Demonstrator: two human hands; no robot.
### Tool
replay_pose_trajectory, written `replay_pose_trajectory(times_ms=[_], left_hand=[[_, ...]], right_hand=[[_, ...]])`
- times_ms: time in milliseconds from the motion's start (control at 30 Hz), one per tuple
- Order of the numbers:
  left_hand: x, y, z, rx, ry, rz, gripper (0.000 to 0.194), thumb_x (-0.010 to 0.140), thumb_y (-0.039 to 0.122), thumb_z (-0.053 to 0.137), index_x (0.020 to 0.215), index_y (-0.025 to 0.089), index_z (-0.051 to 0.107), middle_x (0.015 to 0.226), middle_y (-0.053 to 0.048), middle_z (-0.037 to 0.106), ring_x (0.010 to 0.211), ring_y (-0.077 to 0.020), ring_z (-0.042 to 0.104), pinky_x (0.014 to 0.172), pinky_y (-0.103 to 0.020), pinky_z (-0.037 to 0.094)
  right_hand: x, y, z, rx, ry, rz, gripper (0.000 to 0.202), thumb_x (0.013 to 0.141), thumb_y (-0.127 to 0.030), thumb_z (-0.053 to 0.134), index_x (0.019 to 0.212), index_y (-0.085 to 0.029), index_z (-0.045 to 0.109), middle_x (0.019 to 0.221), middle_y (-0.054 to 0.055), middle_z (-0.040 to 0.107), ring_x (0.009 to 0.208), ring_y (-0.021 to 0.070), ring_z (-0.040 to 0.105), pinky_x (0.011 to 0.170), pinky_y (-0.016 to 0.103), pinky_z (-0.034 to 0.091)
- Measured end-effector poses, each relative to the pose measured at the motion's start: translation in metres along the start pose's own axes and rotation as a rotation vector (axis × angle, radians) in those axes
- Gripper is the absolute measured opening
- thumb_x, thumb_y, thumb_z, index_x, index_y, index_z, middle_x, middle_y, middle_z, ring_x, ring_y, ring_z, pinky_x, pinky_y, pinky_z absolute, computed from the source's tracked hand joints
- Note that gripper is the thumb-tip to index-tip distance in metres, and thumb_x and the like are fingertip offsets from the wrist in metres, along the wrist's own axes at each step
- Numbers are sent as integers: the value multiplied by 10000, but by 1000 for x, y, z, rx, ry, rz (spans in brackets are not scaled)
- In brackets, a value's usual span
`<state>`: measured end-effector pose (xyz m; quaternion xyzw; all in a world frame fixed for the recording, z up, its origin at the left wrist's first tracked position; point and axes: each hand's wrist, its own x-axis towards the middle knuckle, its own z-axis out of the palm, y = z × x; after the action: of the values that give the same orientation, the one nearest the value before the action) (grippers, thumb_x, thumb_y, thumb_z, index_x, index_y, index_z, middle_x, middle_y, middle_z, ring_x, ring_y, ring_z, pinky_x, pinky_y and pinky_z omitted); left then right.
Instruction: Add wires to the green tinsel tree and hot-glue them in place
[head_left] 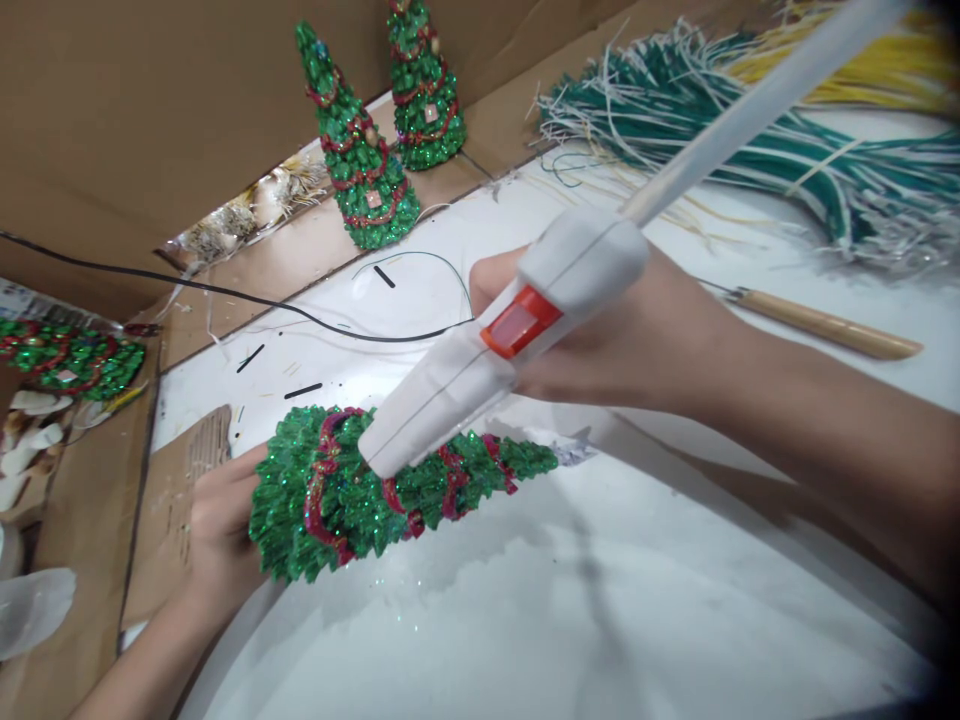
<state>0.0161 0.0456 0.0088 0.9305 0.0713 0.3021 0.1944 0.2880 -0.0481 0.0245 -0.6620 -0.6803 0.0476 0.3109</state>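
Observation:
A green glittery miniature Christmas tree (337, 510) with a red garland lies on its side above the white table, its tip pointing right. My left hand (225, 515) is closed on its base, with the fingertips hidden behind the tree. In my right hand (630, 340) is a white glue gun (442, 400) with an orange-red window, its fingers wrapped round the handle. A long translucent glue stick (750, 120) sticks out of the gun's back. The gun's front end is over the middle of the tree; whether it touches cannot be made out.
Two decorated trees (367, 185) (427, 100) stand at the back, and another tree (82, 360) lies at the left. Green and white strands (750, 160) and a wooden-handled tool (832, 325) lie at the right. A black cable (300, 318) crosses the table (675, 600). Cardboard (161, 510) lies left.

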Motion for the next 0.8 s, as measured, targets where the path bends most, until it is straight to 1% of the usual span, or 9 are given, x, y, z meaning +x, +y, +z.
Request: replay_pose_trajectory(times_ms=[133, 300, 433, 500, 600, 733, 800], left_hand=[[1, 1, 0, -3, -4, -13, 315, 751, 31, 548, 526, 174, 382, 530, 52, 359, 439, -70, 376, 401, -182, 301], [1, 0, 0, -4, -12, 3, 348, 769, 51, 574, 519, 178, 368, 516, 56, 338, 429, -72, 324, 405, -182, 310], [3, 0, 0, -8, -16, 10, 341, 763, 53, 602, 531, 176, 383, 528, 54, 350, 442, -69, 349, 412, -177, 317], [4, 0, 1, -4, -10, 16, 339, 762, 52, 603, 535, 175, 384, 531, 54, 351, 442, -66, 355, 405, -174, 307], [5, 1, 1, 11, 4, 16, 344, 763, 63, 605, 536, 178, 374, 522, 57, 349, 423, -63, 323, 378, -181, 253], [5, 1, 2, 32, 6, 12, 373, 736, 55, 623, 525, 184, 345, 499, 64, 290, 397, -65, 247, 364, -212, 140], [5, 1, 2, 29, 9, 10, 379, 728, 49, 621, 519, 186, 336, 493, 65, 275, 393, -66, 237, 372, -220, 120]], right_hand=[[0, 1, 0, 24, 10, -7, 229, 599, -261, 540, 511, -186, 342, 571, -21, 390, 586, 106, 415, 519, 254, 186], [-1, 2, 1, 59, 33, -49, 201, 600, -250, 504, 507, -187, 337, 575, -22, 381, 563, 95, 369, 534, 260, 184], [0, 1, 1, 80, 24, -6, 183, 580, -247, 535, 493, -179, 389, 557, -32, 389, 548, 83, 359, 514, 237, 192], [0, 1, 1, 87, 41, 6, 175, 569, -241, 551, 491, -176, 409, 557, -38, 389, 537, 73, 354, 503, 222, 192], [0, 1, 1, 95, 67, -11, 172, 568, -249, 555, 491, -178, 419, 554, -38, 389, 522, 69, 350, 491, 214, 192], [-1, 3, -1, 102, 46, -7, 141, 581, -260, 532, 513, -190, 430, 540, -26, 399, 519, 86, 338, 491, 239, 200], [-1, 3, -2, 96, 43, 2, 125, 586, -260, 519, 525, -195, 431, 540, -23, 393, 518, 91, 326, 499, 251, 198]])
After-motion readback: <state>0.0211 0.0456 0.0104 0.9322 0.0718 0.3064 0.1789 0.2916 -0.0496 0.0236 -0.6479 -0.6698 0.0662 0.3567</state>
